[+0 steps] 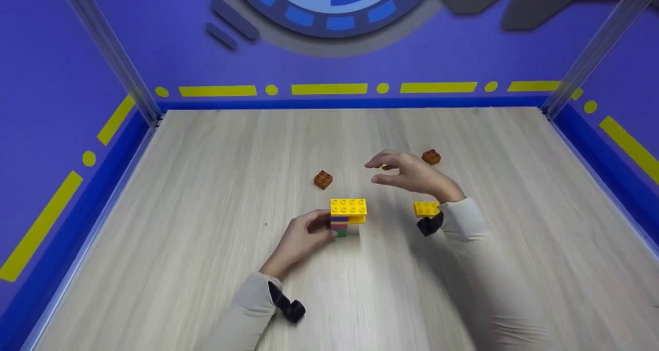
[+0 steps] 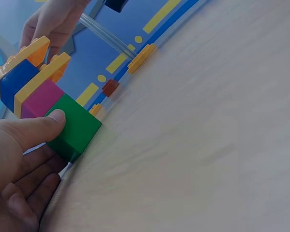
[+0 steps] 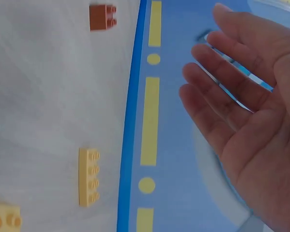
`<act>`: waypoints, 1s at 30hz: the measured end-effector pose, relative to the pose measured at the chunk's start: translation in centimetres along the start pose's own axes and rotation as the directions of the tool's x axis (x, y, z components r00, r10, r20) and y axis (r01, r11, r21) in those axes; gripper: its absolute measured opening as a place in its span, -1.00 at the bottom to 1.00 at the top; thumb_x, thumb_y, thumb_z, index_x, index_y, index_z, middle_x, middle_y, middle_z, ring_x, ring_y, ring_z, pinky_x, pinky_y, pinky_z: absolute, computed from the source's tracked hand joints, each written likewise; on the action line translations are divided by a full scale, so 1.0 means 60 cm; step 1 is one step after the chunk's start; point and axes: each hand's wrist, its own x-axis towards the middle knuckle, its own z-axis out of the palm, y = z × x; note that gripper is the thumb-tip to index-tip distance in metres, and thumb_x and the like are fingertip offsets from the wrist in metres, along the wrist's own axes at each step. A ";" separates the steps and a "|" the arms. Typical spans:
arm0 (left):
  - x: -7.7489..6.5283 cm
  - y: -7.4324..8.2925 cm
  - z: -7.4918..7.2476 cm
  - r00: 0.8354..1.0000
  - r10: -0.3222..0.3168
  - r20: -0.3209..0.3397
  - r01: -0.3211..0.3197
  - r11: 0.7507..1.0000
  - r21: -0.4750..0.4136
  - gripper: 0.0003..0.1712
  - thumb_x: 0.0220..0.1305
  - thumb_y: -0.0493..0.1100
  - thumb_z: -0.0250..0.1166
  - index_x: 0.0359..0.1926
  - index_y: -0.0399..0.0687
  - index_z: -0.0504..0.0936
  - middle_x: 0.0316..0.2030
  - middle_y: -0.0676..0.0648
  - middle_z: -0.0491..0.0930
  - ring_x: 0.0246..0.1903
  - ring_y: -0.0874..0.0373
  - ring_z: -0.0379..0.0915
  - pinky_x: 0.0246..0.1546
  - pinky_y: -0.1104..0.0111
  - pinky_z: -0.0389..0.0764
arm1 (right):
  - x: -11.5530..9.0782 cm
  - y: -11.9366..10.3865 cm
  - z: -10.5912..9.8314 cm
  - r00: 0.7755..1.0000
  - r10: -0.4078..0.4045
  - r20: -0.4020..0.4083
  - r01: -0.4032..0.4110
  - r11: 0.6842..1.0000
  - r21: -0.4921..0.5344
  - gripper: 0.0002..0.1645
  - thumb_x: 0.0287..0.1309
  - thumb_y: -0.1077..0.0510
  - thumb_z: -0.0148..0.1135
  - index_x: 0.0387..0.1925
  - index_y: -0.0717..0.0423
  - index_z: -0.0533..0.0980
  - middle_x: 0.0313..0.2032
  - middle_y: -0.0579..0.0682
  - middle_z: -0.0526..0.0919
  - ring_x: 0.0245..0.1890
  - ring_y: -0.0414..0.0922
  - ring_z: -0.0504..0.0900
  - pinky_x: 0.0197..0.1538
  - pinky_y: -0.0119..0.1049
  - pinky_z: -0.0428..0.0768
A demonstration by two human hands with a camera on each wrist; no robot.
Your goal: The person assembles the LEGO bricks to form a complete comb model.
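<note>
- Near the middle of the pale wood-grained tabletop [image 1: 231,186], a stack of studded plastic bricks [image 1: 348,211] stands upright: green block [image 2: 79,126], magenta block [image 2: 42,99], flat yellow brick, blue block [image 2: 19,82], second yellow brick on top.
- The left hand [image 1: 304,235] pinches the stack's base, thumb on the green block, fingers bent behind.
- The right hand [image 1: 409,173] hovers toward the far edge, apart from the left, fingers parted, holding nothing; a partly hidden yellow brick [image 3: 83,177] lies beneath it.
- Both stacked yellow bricks jut toward the right edge; pressing on that overhang could tip the stack or pry a joint loose.
- With the grip so low, a sideways knock might snap off the upper layers.
- The black wrist device [image 1: 430,224] could nudge the loose yellow brick [image 1: 424,207] beside it if the right arm drops.
- A careless sweep could scatter the orange-brown square bricks [image 1: 323,179] nearer the far edge.
</note>
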 end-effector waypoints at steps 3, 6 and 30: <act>-0.001 0.000 -0.002 1.000 -0.003 -0.007 0.003 1.000 0.006 -0.47 0.19 -0.16 0.35 0.21 0.01 0.51 0.13 -0.04 0.58 0.12 0.12 0.51 0.19 0.29 0.51 | -0.001 0.018 -0.009 0.998 0.042 -0.042 -0.042 0.999 0.012 -0.59 0.24 0.06 0.25 0.09 0.09 0.56 0.10 0.10 0.58 0.12 0.07 0.54 0.18 0.02 0.54; -0.004 -0.002 -0.004 1.000 -0.004 -0.015 0.004 1.000 0.001 -0.48 0.20 -0.17 0.35 0.20 0.00 0.51 0.11 -0.04 0.59 0.11 0.11 0.52 0.17 0.29 0.52 | -0.002 0.038 -0.016 0.995 0.067 -0.071 -0.065 0.997 0.027 -0.61 0.24 0.09 0.25 0.08 0.11 0.56 0.09 0.10 0.58 0.13 0.07 0.52 0.23 0.02 0.51; -0.002 0.002 0.002 1.000 -0.010 -0.014 0.010 1.000 -0.005 -0.48 0.19 -0.16 0.35 0.20 0.02 0.52 0.12 -0.03 0.59 0.13 0.11 0.50 0.20 0.25 0.50 | -0.030 0.179 -0.051 0.897 0.403 -0.182 -0.389 0.915 0.108 -0.43 0.32 0.23 0.11 0.31 0.31 0.29 0.23 0.36 0.35 0.17 0.22 0.45 0.20 0.08 0.51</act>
